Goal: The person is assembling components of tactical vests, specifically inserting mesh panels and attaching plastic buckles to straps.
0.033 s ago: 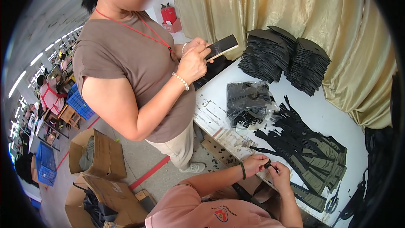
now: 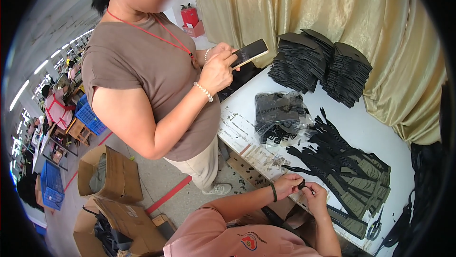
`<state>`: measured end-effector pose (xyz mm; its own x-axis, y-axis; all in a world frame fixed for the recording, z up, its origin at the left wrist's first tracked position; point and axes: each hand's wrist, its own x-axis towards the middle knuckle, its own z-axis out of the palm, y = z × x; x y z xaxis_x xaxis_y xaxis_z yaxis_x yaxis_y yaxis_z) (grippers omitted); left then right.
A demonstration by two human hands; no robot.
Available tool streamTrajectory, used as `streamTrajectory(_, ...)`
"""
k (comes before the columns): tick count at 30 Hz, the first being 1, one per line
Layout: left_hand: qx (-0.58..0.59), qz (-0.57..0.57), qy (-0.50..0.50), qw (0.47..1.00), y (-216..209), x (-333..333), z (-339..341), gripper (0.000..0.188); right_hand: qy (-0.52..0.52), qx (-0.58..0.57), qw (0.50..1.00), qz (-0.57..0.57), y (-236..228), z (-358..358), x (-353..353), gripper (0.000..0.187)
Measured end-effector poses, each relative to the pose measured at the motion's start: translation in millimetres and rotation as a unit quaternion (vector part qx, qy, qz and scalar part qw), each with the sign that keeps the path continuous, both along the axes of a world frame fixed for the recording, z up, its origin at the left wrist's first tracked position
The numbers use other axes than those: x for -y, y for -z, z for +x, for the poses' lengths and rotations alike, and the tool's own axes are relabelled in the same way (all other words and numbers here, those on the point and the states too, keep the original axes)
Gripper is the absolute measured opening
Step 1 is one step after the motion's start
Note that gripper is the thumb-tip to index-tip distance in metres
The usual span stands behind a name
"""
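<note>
My left hand [image 2: 287, 186] is closed, pinching a small black buckle [image 2: 301, 185] in front of the table's near edge. Right beside it, the fingers of my right hand [image 2: 317, 198] are closed on a thin black strap [image 2: 309, 189] at the buckle. How the strap runs through the buckle is too small to tell. Just beyond my hands, a fanned pile of olive and black straps [image 2: 354, 171] lies on the white table [image 2: 394, 147]. A clear plastic bag [image 2: 280, 112] with black buckles at its mouth sits farther back.
Scissors [image 2: 374, 231] lie by the table's near right edge. Stacked black panels [image 2: 323, 67] stand at the back before a gold curtain [image 2: 332, 5]. To the left, a person [image 2: 142, 76] holds a phone [image 2: 251, 53]. Cardboard boxes [image 2: 114, 176] stand on the floor.
My right fingers have shifted very slightly at the black strap, and less of its loop shows. Everything else looks the same.
</note>
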<state>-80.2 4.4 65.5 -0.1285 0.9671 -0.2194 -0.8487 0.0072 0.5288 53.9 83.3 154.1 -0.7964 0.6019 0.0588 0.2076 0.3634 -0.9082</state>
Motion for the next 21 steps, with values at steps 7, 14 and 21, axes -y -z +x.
streamTrajectory(7,-0.005,-0.024,0.014,1.0,-4.8,0.9,-3.1,0.01,0.019,-0.065,0.993,-0.101,12.3,4.7,-4.1,0.02)
streamTrajectory(14,-0.096,-0.023,0.033,0.995,-1.0,3.7,-3.7,0.011,-0.08,0.003,0.997,-0.004,-10.4,3.8,-2.3,0.019)
streamTrajectory(21,-0.036,-0.032,0.004,0.999,-17.6,7.0,2.6,0.012,-0.058,-0.049,0.991,0.113,-2.3,4.9,-3.5,0.015)
